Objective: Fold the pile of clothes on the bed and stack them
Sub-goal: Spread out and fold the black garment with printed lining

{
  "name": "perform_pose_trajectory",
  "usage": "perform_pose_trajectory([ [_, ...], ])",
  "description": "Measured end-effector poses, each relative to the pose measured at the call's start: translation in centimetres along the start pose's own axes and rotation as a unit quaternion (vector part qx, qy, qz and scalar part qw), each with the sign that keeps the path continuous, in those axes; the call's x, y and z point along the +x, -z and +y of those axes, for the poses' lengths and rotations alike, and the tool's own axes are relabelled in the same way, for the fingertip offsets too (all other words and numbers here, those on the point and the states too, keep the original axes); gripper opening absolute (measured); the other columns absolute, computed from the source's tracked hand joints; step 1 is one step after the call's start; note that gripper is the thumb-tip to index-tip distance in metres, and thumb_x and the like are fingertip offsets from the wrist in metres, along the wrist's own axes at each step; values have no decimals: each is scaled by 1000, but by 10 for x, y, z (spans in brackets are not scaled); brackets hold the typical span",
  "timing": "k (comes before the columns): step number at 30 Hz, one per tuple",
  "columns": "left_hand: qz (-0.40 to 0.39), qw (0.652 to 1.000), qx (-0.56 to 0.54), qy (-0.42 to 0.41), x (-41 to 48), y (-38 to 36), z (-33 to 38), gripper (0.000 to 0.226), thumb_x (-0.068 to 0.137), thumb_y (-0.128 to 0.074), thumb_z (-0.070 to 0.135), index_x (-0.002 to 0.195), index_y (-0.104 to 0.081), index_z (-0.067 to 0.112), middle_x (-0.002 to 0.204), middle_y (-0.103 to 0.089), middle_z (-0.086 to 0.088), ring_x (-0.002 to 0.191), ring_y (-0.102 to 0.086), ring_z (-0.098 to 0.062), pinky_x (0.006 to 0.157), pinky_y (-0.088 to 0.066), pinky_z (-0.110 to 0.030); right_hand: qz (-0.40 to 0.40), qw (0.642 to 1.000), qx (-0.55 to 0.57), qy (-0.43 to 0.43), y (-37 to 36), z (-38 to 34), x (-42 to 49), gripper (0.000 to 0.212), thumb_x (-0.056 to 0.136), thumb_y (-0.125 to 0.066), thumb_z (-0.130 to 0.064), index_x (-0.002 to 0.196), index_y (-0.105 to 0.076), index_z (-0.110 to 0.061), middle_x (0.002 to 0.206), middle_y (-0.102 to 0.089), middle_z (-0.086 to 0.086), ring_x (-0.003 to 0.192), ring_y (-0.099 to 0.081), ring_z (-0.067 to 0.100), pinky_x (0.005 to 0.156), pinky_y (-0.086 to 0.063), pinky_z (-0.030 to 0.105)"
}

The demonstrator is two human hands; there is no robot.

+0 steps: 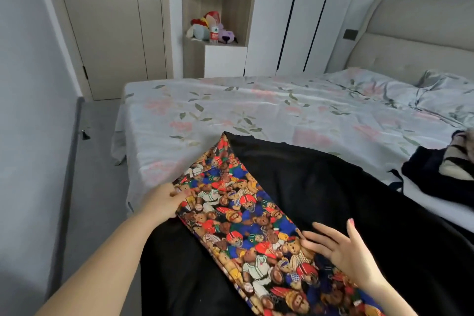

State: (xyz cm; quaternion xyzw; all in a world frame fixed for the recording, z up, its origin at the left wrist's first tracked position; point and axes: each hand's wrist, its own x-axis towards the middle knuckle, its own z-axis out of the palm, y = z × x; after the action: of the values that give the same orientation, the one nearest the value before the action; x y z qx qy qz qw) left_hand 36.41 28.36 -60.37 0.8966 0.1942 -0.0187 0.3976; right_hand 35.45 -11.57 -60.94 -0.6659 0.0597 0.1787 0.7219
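Observation:
A black garment (333, 187) with a colourful teddy-bear print panel (230, 213) lies spread over the near part of the bed. The printed strip runs diagonally from the bed's middle down toward me. My left hand (164, 202) pinches the left edge of the printed fabric near the bed's side. My right hand (338, 246) lies flat with fingers spread on the printed panel and the black cloth beside it. A small pile of dark and striped clothes (446, 164) sits at the right edge of the bed.
The bed has a pale floral sheet (256, 110) and pillows (423, 92) by the padded headboard at the right. A narrow grey floor strip (97, 161) runs between bed and wall on the left. A door, a shelf with plush toys (210, 25) and white wardrobes stand behind.

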Motion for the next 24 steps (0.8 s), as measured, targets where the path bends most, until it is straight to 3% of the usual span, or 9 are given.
perform_pose_trajectory([
  [3,8,991,-66,119,-5,-5,-1,49,93,-58,50,112,-53,6,98,-66,-12,71,-72,-24,63,-62,-37,13,995,-70,-66,13,-2,-25,68,89,-34,-65,121,-62,-11,107,-74,14,101,-71,29,94,-44,46],
  [6,56,960,-223,160,-1,-8,1,69,91,-66,39,142,-33,7,123,-59,-22,77,-71,-31,63,-60,-38,52,981,-171,-71,31,-1,-66,51,72,-65,-55,108,-71,-19,101,-74,8,99,-69,20,71,-52,33],
  [10,38,919,-369,137,2,-22,9,49,88,-72,13,130,-46,15,122,-62,-16,100,-66,-30,77,-58,-43,12,940,-337,-46,44,7,-107,47,77,-80,-29,119,-60,-28,91,-75,8,90,-72,14,82,-53,18],
  [12,32,906,-405,124,2,-30,13,32,89,-68,5,119,-56,14,117,-66,-16,95,-67,-28,81,-57,-45,-35,943,-328,-42,42,11,-117,52,80,-79,-27,125,-54,-32,98,-76,2,96,-71,9,85,-52,16],
  [15,60,881,-448,138,6,-38,17,41,91,-64,4,129,-56,15,123,-63,-15,104,-65,-30,96,-52,-52,-102,954,-282,-23,38,11,-118,57,81,-78,-21,130,-51,-32,113,-72,-9,105,-69,8,86,-53,18],
  [20,138,846,-493,150,15,-41,16,43,88,-64,-5,127,-63,14,121,-65,-17,105,-66,-35,86,-56,-47,-103,940,-325,-21,43,10,-110,49,78,-82,-21,120,-61,-36,110,-71,-18,101,-68,-2,82,-53,14],
  [24,145,839,-517,91,24,-34,16,50,88,-54,-15,127,-63,15,118,-65,-15,99,-65,-30,81,-55,-42,-136,942,-308,4,61,6,-108,49,77,-83,-18,121,-65,-30,120,-67,-23,113,-64,3,91,-53,20],
])
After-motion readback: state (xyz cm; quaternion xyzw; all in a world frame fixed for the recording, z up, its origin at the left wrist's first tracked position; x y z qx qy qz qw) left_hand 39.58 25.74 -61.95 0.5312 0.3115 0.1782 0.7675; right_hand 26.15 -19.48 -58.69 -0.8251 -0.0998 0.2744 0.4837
